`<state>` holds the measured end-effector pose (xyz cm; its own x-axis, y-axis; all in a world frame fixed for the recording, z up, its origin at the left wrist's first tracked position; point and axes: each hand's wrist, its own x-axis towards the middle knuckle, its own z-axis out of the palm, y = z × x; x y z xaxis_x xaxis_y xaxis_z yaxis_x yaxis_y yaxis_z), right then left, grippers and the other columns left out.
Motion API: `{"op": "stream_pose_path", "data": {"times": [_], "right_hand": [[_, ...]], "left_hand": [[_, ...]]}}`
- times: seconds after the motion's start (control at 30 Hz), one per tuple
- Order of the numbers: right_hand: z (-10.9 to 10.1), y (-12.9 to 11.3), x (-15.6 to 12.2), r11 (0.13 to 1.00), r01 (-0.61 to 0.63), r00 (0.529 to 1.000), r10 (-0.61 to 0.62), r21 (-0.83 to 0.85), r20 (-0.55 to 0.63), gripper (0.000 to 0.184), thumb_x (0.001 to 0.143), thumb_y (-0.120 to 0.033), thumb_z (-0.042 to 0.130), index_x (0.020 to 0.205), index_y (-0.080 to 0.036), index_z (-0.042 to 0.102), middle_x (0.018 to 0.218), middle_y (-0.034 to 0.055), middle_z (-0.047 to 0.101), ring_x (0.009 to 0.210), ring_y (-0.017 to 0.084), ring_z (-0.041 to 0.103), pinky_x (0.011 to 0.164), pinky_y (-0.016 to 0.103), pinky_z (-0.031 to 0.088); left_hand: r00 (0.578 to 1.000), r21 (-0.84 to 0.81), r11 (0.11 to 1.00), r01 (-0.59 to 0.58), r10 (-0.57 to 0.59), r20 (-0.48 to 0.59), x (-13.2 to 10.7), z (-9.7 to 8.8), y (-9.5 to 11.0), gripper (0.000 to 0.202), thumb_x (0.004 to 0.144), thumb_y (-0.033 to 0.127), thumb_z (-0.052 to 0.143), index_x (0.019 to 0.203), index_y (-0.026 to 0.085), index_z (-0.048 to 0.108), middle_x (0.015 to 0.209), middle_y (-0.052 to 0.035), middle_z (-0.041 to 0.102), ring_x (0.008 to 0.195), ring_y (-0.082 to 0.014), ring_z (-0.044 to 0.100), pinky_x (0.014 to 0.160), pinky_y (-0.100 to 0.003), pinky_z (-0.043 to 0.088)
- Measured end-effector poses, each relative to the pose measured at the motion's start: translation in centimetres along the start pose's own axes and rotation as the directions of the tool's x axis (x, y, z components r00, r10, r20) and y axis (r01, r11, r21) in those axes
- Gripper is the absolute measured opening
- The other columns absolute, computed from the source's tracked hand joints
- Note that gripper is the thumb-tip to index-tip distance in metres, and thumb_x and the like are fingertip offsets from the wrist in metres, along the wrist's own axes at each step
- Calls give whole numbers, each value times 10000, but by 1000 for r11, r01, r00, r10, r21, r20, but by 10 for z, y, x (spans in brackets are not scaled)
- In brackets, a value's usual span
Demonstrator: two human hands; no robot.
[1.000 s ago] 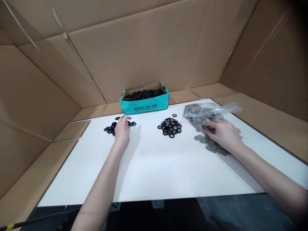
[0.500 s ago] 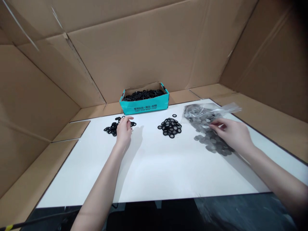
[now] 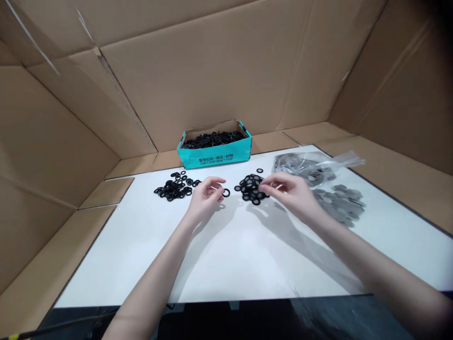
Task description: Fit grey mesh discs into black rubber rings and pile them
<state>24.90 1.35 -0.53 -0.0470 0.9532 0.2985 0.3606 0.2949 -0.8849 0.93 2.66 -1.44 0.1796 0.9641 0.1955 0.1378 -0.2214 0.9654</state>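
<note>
Between the thumb and fingers of my left hand (image 3: 205, 200) is a black ring (image 3: 226, 192), held just above the white table. My right hand (image 3: 292, 191) is pinched, over the right edge of a pile of black rings with grey discs in them (image 3: 250, 184). What its fingertips hold, if anything, is too small to make out. To the left of my left hand lies a pile of plain black rings (image 3: 173, 190). Loose grey mesh-like discs (image 3: 341, 205) are spread beyond my right wrist, partly hidden by my forearm.
A turquoise box (image 3: 215, 158) full of black rings stands at the back. A clear plastic bag (image 3: 307, 165) with grey discs lies at the back right. One ring (image 3: 259, 170) sits apart behind the middle pile. Cardboard walls (image 3: 219, 75) surround the white table (image 3: 226, 264).
My left hand has moved right from the plain ring pile, now with a ring in its fingers. My right hand has left the grey discs and come left to the middle pile.
</note>
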Motion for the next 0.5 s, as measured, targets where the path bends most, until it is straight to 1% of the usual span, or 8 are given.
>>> {"op": "stream_pose_path", "data": {"times": [0.03, 0.1, 0.17, 0.2, 0.3, 0.37, 0.43, 0.5], "right_hand": [[11, -4, 3, 999, 3, 999, -6, 53, 50, 310, 745, -512, 709, 712, -206, 675, 748, 59, 675, 673, 192, 567, 611, 322, 409], [30, -9, 7, 991, -6, 990, -13, 136, 138, 300, 758, -485, 700, 728, -187, 686, 709, 44, 663, 644, 169, 551, 598, 308, 396], [43, -11, 9, 986, 8, 985, -36, 165, 167, 269, 774, -444, 690, 735, -179, 692, 701, 36, 665, 620, 148, 529, 586, 296, 381], [47, -11, 9, 987, 23, 986, -48, 158, 159, 254, 780, -428, 689, 738, -177, 693, 706, 34, 669, 615, 142, 521, 584, 293, 376], [49, -6, 7, 992, 65, 992, -76, 112, 97, 232, 782, -408, 705, 760, -177, 693, 692, 23, 662, 594, 128, 493, 575, 284, 368], [48, -1, 6, 992, 66, 994, -75, 109, 82, 235, 784, -409, 707, 774, -175, 686, 668, 15, 644, 568, 120, 476, 553, 278, 361], [46, 3, 4, 993, 51, 992, -62, 109, 107, 243, 798, -413, 689, 788, -171, 682, 674, 18, 643, 556, 117, 472, 534, 273, 357], [45, 6, 3, 995, 46, 986, -60, 93, 157, 256, 826, -419, 652, 782, -169, 680, 686, 26, 652, 563, 121, 482, 530, 272, 358]], "left_hand": [[1000, -25, 1000, 12, -11, 15, -2, 3, 3, 242, 797, 290, 691, 998, 172, 626, 814, 16, 604, 600, -69, 630, 604, -203, 533], [999, -70, 997, 28, -25, 45, -5, 7, 6, 246, 794, 280, 710, 995, 168, 625, 805, 16, 607, 614, -77, 653, 621, -205, 542], [997, -112, 993, 45, -37, 73, -6, 9, 7, 274, 784, 283, 731, 1005, 165, 622, 807, 13, 613, 633, -88, 676, 634, -207, 548], [995, -135, 989, 55, -44, 85, -7, 11, 7, 293, 776, 290, 743, 1010, 165, 620, 808, 12, 616, 639, -96, 685, 636, -209, 552], [992, -195, 977, 88, -68, 105, -9, 14, 6, 327, 762, 311, 763, 1019, 168, 622, 814, 11, 620, 648, -109, 701, 646, -219, 563], [991, -215, 971, 105, -82, 110, -10, 16, 8, 326, 761, 313, 765, 1019, 169, 627, 820, 12, 617, 646, -108, 703, 649, -219, 564], [990, -219, 969, 113, -90, 109, -12, 17, 9, 330, 758, 318, 770, 1019, 170, 631, 836, 8, 619, 650, -109, 703, 643, -219, 561], [990, -218, 969, 115, -92, 111, -13, 18, 10, 347, 750, 332, 781, 1020, 173, 632, 846, 2, 620, 659, -114, 700, 638, -222, 557]]}}
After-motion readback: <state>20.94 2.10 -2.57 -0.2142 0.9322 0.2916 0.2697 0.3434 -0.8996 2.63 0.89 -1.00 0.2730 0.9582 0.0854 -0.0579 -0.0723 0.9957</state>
